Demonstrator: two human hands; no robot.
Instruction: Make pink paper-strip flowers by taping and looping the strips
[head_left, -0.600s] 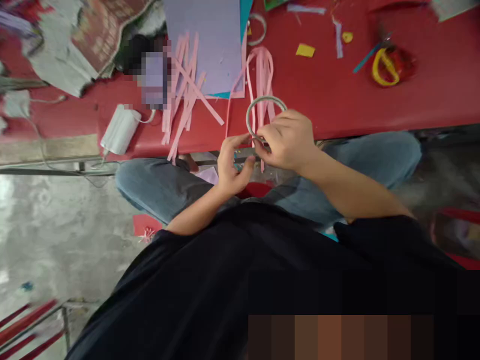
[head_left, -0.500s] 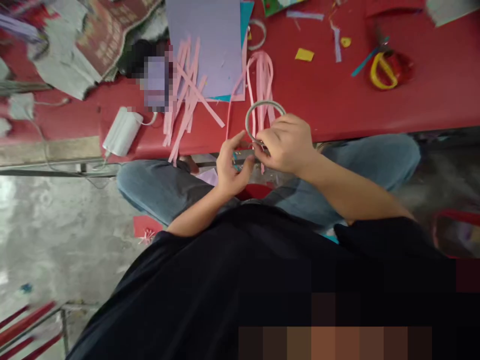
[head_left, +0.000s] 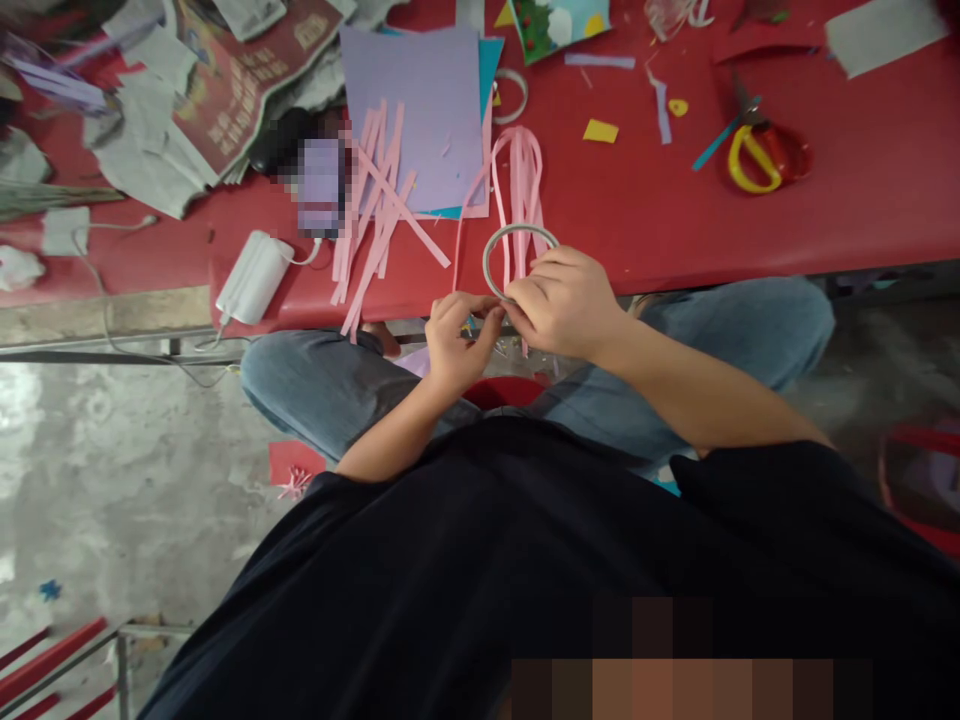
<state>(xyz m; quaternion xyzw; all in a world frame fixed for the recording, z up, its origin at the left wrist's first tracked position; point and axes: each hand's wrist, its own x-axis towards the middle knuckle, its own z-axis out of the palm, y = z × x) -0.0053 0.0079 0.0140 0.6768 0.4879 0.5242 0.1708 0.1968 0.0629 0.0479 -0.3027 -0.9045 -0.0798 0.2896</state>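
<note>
The right grip (head_left: pixel 566 305) is closed on the tape roll (head_left: pixel 487 262), which stands out past the fingertips over the near edge of the desk (head_left: pixel 675 220). The left grip (head_left: pixel 455 340) has thumb and fingers drawn together just beside the right fingertips, at the roll's lower rim; whether it pinches anything cannot be determined. A looped bundle of pink strips (head_left: pixel 527 175) lies behind the roll and runs toward the near edge. To its left, loose pink strips (head_left: pixel 390 205) partly cover a purple sheet (head_left: pixel 416 110), some overhanging the near edge. Scissors (head_left: pixel 759 130) lie toward the right.
</note>
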